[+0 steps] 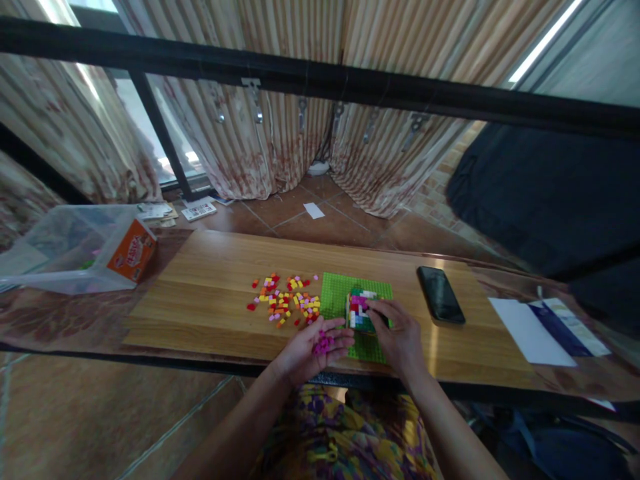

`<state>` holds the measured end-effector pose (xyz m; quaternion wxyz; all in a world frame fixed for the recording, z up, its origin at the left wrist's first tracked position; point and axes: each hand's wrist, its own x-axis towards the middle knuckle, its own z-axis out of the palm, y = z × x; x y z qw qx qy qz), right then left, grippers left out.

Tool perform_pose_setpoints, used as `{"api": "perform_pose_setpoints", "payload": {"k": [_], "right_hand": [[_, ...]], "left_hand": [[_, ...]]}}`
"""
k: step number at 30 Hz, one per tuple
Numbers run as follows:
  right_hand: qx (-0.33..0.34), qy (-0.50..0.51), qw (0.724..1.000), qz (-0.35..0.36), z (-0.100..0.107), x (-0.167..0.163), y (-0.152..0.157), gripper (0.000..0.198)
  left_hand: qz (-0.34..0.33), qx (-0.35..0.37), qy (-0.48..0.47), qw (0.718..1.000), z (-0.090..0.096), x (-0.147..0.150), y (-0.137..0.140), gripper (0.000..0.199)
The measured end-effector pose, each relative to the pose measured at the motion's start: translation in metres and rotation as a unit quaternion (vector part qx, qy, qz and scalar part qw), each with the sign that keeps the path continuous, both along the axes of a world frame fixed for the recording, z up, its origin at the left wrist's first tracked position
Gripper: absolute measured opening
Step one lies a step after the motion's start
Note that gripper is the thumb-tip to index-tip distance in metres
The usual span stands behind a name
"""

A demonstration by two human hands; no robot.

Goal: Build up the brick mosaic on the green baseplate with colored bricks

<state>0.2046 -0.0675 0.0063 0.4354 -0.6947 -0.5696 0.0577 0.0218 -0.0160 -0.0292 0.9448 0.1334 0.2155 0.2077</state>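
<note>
Palm up, my left hand holds several small magenta toy bricks on its outstretched fingers, close to the left side of a brick model. The brick model is a low block of green, white, blue, red and magenta bricks on a green baseplate. My right hand reaches over the model from the right, thumb and fingers pinched together at its top. Whatever sits between those fingertips is too small and hidden to make out. Part of the model's right side is covered by this hand.
Loose red, yellow, orange and pink bricks lie left of the baseplate on the wooden board. A black phone rests to the right, with papers beyond it. A clear plastic bin stands at far left. A dark rail crosses above.
</note>
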Motion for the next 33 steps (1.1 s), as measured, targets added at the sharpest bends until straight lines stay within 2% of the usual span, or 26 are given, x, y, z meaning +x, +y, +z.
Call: {"api": "perform_pose_setpoints", "payload": {"k": [4, 10, 18, 23, 28, 33], "right_hand": [[0.007, -0.023, 1.000, -0.001, 0.006, -0.019, -0.017, 0.020], [-0.068, -0.066, 0.991, 0.094, 0.005, -0.055, -0.032, 0.020], [-0.110, -0.145, 0.976, 0.117, 0.000, -0.062, -0.024, 0.023], [-0.098, -0.160, 0.975, 0.118, -0.005, -0.063, -0.020, 0.021], [-0.063, -0.120, 0.987, 0.083, 0.001, -0.053, -0.020, 0.021], [-0.059, -0.089, 0.994, -0.005, 0.013, -0.023, -0.017, 0.019]], "left_hand": [[-0.001, -0.002, -0.003, 1.000, -0.001, 0.001, 0.000, 0.042], [0.024, -0.022, 0.005, 0.999, 0.001, 0.002, 0.000, 0.042], [-0.003, -0.037, -0.010, 0.999, -0.004, 0.001, 0.000, 0.047], [-0.009, -0.036, -0.022, 0.999, -0.004, 0.001, 0.000, 0.047], [0.003, -0.032, -0.027, 0.999, -0.003, 0.001, 0.001, 0.046], [-0.025, -0.011, -0.031, 0.999, -0.004, -0.001, 0.003, 0.048]]}}
